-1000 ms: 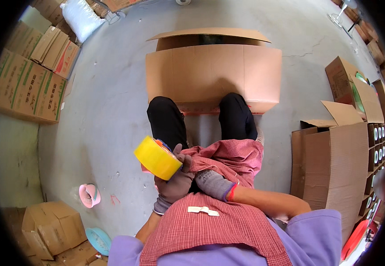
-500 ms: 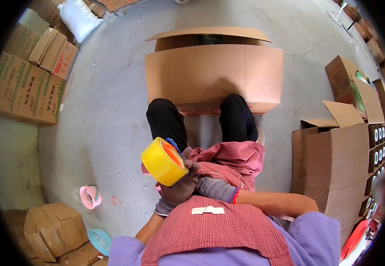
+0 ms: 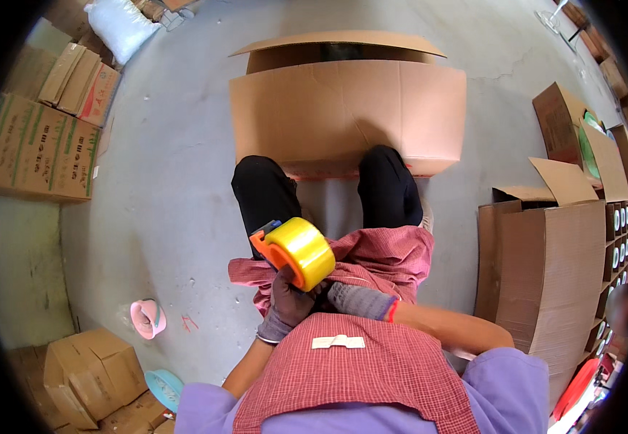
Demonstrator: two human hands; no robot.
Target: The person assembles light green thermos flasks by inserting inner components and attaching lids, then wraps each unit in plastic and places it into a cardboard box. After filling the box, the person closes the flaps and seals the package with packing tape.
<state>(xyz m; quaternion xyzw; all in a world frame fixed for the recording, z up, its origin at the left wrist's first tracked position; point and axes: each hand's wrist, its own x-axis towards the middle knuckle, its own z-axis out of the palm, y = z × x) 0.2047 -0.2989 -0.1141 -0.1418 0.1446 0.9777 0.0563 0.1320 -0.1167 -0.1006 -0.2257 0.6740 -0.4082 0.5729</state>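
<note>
Over the lap, left hand (image 3: 289, 300) clasping yellow tape roll (image 3: 301, 252) (orange dispenser), right hand (image 3: 354, 299) grip hidden, unclear

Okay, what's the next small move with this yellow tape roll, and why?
Probably find the tape's loose end with the right hand. The left hand holds the yellow tape roll on its orange dispenser over the lap, and the large brown cardboard box ahead has its top flap open.
</note>
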